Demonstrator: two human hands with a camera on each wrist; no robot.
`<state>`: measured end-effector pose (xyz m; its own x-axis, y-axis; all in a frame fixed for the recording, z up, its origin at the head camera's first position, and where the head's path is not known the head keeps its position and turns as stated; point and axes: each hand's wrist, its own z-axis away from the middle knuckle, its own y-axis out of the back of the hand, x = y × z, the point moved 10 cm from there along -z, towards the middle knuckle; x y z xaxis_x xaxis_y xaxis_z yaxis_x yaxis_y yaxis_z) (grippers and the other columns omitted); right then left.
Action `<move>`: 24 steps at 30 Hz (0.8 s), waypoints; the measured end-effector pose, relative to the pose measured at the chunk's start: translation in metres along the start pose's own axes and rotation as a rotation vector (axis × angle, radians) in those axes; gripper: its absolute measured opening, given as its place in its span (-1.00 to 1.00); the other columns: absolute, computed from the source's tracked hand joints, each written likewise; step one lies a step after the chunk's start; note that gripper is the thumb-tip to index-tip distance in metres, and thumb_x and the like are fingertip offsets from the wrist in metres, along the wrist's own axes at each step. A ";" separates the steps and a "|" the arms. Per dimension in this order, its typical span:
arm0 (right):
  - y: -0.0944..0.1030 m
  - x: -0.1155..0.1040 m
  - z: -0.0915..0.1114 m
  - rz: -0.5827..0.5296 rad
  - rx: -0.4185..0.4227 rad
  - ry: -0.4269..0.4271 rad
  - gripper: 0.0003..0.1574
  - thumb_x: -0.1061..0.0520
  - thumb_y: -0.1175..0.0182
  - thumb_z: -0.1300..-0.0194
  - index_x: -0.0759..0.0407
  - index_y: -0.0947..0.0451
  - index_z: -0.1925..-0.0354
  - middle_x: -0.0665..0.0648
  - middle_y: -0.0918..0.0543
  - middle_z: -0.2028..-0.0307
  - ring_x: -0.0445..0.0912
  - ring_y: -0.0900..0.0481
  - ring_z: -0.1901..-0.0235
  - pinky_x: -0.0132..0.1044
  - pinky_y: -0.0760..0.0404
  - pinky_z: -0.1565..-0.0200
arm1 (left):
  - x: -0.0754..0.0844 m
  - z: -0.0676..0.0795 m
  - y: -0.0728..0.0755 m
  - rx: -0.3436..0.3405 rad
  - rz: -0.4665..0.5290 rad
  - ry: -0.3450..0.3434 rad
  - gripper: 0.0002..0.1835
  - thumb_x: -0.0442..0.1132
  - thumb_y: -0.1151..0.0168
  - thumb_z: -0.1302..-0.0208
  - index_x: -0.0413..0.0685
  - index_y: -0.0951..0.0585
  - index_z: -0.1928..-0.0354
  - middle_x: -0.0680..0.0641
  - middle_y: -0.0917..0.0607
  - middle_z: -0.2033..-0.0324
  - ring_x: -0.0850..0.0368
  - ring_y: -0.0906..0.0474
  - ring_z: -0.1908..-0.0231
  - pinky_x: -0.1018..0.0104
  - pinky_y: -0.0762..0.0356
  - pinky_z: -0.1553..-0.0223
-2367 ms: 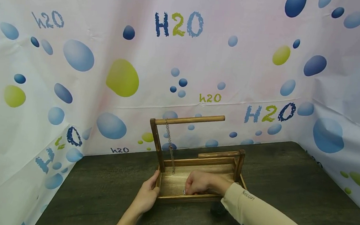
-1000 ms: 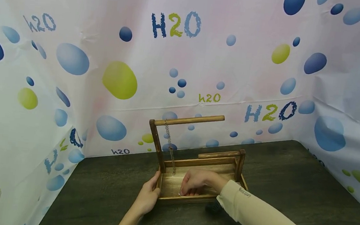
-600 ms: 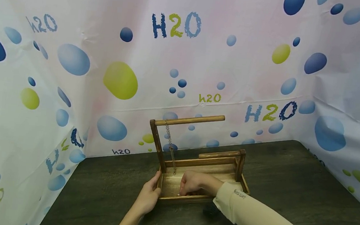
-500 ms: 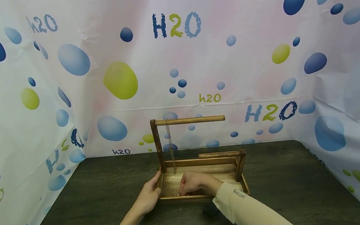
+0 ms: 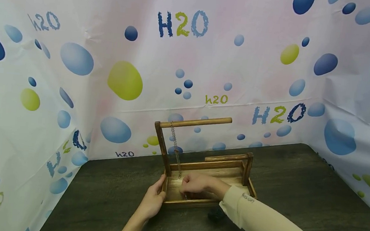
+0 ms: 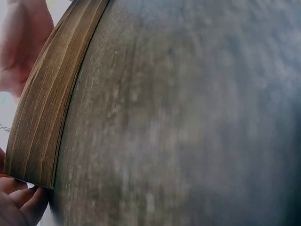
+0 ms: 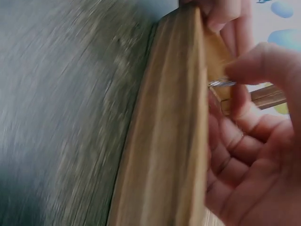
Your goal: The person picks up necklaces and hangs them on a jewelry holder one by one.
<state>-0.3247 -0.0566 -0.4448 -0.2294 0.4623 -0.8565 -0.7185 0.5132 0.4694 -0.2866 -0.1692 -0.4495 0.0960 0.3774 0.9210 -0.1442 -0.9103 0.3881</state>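
Observation:
A wooden jewelry stand [image 5: 208,203] has a shallow tray, a tall post with a rod at its left and a lower one at its right. My left hand [image 5: 152,200] grips the tray's left end, its fingertips round the corner in the left wrist view. A thin silvery chain [image 5: 174,144] hangs from the tall rod down into the tray. Over the tray's front left part, my right hand [image 5: 197,184] pinches a small silvery piece [image 7: 221,83] between thumb and index finger. Its kind is too small to tell; the other fingers are curled.
The stand sits on a dark wood-grain table [image 5: 109,189]. Behind it rises a white curtain [image 5: 163,58] with blue and green drops. A dark, unclear object [image 5: 216,213] shows under the right wrist, in front of the tray.
My right hand has moved left along the tray, and in the last half second it has risen a little from the tray floor. The left hand and the stand stay in place.

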 end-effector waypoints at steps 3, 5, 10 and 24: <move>0.004 -0.006 -0.001 -0.149 0.031 0.025 -0.73 0.20 -0.12 -0.31 0.26 -0.60 0.50 0.09 -0.67 0.55 -0.07 -0.58 0.56 -0.25 -0.60 0.45 | 0.000 0.001 -0.001 -0.005 0.004 0.008 -0.25 -0.61 0.16 -0.22 -0.50 0.00 -0.51 -0.51 0.06 -0.49 -0.39 0.18 -0.48 -0.26 0.12 -0.40; 0.007 -0.009 -0.002 -0.251 0.055 0.042 -0.75 0.21 -0.09 -0.37 0.28 -0.61 0.40 0.16 -0.74 0.43 0.04 -0.70 0.40 -0.12 -0.70 0.28 | -0.001 0.001 -0.001 -0.005 0.005 0.017 -0.25 -0.60 0.16 -0.22 -0.49 0.00 -0.51 -0.50 0.05 -0.49 -0.38 0.18 -0.48 -0.25 0.11 -0.41; 0.011 -0.018 -0.001 -0.453 0.089 0.053 -0.77 0.19 -0.02 -0.45 0.27 -0.55 0.30 0.19 -0.75 0.38 0.11 -0.75 0.27 0.09 -0.67 0.04 | 0.001 0.002 -0.001 0.001 0.009 -0.006 -0.25 -0.61 0.14 -0.21 -0.52 -0.02 -0.49 -0.53 0.03 -0.47 -0.39 0.14 -0.47 -0.26 0.09 -0.40; 0.056 -0.069 0.009 -0.587 0.161 0.038 -0.79 0.13 -0.09 -0.42 0.29 -0.52 0.18 0.16 -0.72 0.36 -0.11 -0.69 0.45 -0.06 -0.70 0.11 | 0.000 0.000 0.001 0.017 0.002 -0.016 -0.28 -0.59 0.13 -0.27 -0.49 -0.02 -0.50 -0.49 0.01 -0.48 -0.38 0.13 -0.48 -0.26 0.07 -0.40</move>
<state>-0.3433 -0.0534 -0.3570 0.1491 0.0443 -0.9878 -0.6247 0.7786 -0.0594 -0.2871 -0.1696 -0.4487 0.1115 0.3730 0.9211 -0.1281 -0.9138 0.3855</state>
